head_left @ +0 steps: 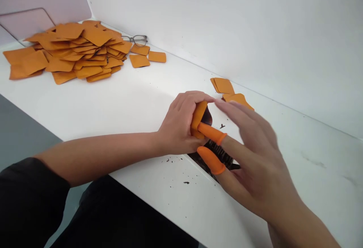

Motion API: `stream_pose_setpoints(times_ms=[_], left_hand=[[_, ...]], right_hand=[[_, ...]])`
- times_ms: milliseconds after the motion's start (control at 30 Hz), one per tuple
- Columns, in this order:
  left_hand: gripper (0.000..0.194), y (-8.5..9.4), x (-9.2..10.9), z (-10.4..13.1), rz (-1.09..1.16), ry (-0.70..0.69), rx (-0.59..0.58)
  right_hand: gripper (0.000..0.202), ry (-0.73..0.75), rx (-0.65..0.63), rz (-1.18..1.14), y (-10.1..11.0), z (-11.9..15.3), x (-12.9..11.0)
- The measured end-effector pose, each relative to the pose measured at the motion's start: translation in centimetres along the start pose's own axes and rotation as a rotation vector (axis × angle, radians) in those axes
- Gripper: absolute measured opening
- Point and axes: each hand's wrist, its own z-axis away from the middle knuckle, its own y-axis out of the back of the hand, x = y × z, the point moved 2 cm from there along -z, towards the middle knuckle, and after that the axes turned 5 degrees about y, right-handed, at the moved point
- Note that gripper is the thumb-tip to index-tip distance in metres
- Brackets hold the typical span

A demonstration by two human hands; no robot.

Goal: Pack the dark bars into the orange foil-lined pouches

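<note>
My left hand (181, 123) is wrapped around an orange leather-like piece (198, 117), which is bent so its dark inner side shows on the right. My right hand (252, 157) wears orange finger cots on the thumb and index finger (211, 132). That index fingertip touches the piece's lower right edge, while the thumb stays apart from it below. The other right fingers stretch toward the left fingertips. Under the hands lies a dark object with a ridged or bristly part (219, 152), mostly hidden by my right hand.
A large heap of orange pieces (82, 51) lies at the far left, with eyeglasses (140, 40) behind a few loose ones. More orange pieces (224, 86) lie by the white wall (227, 24). Dark scraps (186, 182) dot the white table (136, 111). A bent wire (22, 11) stands left.
</note>
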Motion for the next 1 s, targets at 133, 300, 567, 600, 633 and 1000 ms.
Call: stream_pose_setpoints(times_ms=[133, 300, 567, 600, 633, 1000], left_hand=[[0.047, 0.4, 0.4, -0.4, 0.014, -0.152, -0.068], [0.043, 0.6, 0.9, -0.8, 0.071, -0.235, -0.108], [0.039, 0.6, 0.2, -0.9, 0.177, -0.274, -0.423], [0.035, 0.5, 0.1, -0.8, 0.181, -0.267, -0.423], [0.032, 0.5, 0.0, -0.7, 0.186, -0.256, -0.411], [0.007, 0.4, 0.4, -2.2, 0.305, -0.04, 0.006]], right_hand=[[0.029, -0.065, 0.193, -0.025, 0.7, -0.1, 0.1], [0.058, -0.179, 0.158, -0.056, 0.8, 0.1, 0.1], [0.009, -0.031, 0.121, 0.036, 1.8, 0.3, 1.8], [0.009, -0.038, 0.143, 0.059, 2.0, 0.3, 1.9], [0.012, -0.044, 0.167, 0.084, 2.1, 0.4, 2.0], [0.028, -0.193, 0.109, 0.216, 1.4, 0.9, 2.1]])
